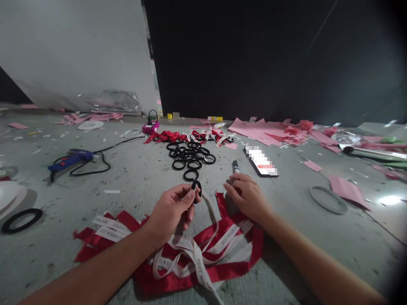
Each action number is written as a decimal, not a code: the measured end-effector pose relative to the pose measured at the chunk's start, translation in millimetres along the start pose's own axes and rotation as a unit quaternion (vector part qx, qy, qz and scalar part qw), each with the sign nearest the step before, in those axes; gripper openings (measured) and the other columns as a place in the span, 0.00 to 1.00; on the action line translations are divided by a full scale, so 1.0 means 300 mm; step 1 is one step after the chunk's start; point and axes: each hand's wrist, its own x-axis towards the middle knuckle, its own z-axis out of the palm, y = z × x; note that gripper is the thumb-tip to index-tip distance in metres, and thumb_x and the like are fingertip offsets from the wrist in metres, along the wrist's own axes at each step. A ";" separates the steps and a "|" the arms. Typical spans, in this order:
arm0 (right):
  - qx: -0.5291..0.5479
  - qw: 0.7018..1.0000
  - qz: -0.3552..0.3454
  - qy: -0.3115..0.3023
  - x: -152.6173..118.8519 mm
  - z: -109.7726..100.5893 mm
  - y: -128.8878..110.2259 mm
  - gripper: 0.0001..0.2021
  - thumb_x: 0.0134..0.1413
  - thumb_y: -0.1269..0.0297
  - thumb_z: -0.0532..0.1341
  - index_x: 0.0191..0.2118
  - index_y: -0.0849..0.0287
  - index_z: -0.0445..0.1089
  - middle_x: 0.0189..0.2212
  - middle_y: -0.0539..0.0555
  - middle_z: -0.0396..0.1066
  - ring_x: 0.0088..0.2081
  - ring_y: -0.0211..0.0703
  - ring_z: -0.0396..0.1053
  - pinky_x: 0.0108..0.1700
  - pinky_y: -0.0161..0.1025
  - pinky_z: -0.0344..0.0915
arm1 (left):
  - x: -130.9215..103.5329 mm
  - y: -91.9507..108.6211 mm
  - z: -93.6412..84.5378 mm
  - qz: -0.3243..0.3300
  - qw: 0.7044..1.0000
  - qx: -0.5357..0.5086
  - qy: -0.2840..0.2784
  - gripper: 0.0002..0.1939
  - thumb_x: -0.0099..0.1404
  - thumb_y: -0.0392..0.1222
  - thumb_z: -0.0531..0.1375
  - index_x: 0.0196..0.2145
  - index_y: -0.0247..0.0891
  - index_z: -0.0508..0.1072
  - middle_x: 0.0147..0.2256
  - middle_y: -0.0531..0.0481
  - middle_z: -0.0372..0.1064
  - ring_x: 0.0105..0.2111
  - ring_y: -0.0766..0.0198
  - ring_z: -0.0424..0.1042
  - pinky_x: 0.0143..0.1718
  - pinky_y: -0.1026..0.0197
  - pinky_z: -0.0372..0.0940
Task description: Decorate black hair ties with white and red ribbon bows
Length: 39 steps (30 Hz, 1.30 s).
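Observation:
My left hand pinches a black hair tie between thumb and fingers. A narrow white ribbon runs from the tie down to the heap below. My right hand is stretched forward with thumb and fingers apart, its fingertips at the near end of a small grey-and-black stick-like object; whether they touch it I cannot tell. Beneath both hands lie red ribbons tangled with white ones printed "BEST WISHES" and "FOR YOU". Ahead of my left hand is a loose group of black hair ties.
Finished-looking red and white bows lie behind the ties. A phone rests at right, a blue glue gun with its cord at left. Pink paper and a grey ring are farther right. A dark panel stands behind.

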 end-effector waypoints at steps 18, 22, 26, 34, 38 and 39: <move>0.033 0.994 -0.070 0.077 -0.039 -0.075 -0.066 0.20 0.63 0.63 0.56 0.59 0.58 0.62 0.43 0.59 0.71 0.41 0.47 0.70 0.43 0.43 0.68 | 0.008 0.011 0.004 -0.044 0.989 -0.141 -0.002 0.15 0.56 0.45 0.69 0.30 0.33 0.69 0.31 0.51 0.71 0.19 0.75 0.67 0.14 0.73 0.61; 0.054 0.976 -0.209 -0.020 -0.075 -0.065 -0.144 0.21 0.65 0.64 0.54 0.62 0.57 0.59 0.39 0.58 0.71 0.39 0.46 0.69 0.41 0.43 0.68 | 0.007 0.005 0.003 -0.070 0.982 -0.170 -0.043 0.13 0.56 0.41 0.68 0.29 0.35 0.66 0.23 0.54 0.67 0.16 0.73 0.65 0.14 0.73 0.61; 0.026 0.971 -0.234 -0.041 -0.084 -0.052 -0.180 0.19 0.66 0.64 0.53 0.61 0.58 0.60 0.41 0.59 0.72 0.39 0.47 0.69 0.41 0.47 0.67 | 0.001 -0.004 0.006 -0.100 0.974 -0.177 -0.096 0.11 0.59 0.39 0.64 0.28 0.37 0.63 0.19 0.54 0.66 0.15 0.71 0.65 0.13 0.71 0.62; 0.022 0.973 -0.226 -0.042 -0.088 -0.054 -0.168 0.18 0.65 0.65 0.54 0.59 0.58 0.62 0.40 0.59 0.72 0.39 0.48 0.68 0.41 0.47 0.65 | -0.003 -0.016 0.002 -0.086 0.959 -0.218 -0.158 0.10 0.61 0.36 0.60 0.28 0.38 0.60 0.19 0.51 0.68 0.15 0.68 0.67 0.13 0.71 0.62; 0.026 0.972 -0.229 -0.046 -0.088 -0.054 -0.173 0.18 0.64 0.66 0.54 0.58 0.58 0.62 0.39 0.59 0.72 0.37 0.47 0.68 0.40 0.46 0.65 | 0.000 -0.014 0.005 -0.086 0.961 -0.214 -0.154 0.10 0.62 0.34 0.58 0.28 0.39 0.58 0.19 0.52 0.67 0.15 0.68 0.66 0.12 0.71 0.61; 0.027 0.972 -0.228 -0.047 -0.088 -0.054 -0.173 0.18 0.64 0.66 0.54 0.58 0.59 0.62 0.39 0.59 0.72 0.37 0.47 0.68 0.40 0.46 0.65 | 0.000 -0.012 0.006 -0.086 0.961 -0.214 -0.152 0.10 0.62 0.34 0.58 0.28 0.39 0.58 0.19 0.52 0.67 0.15 0.68 0.66 0.12 0.71 0.60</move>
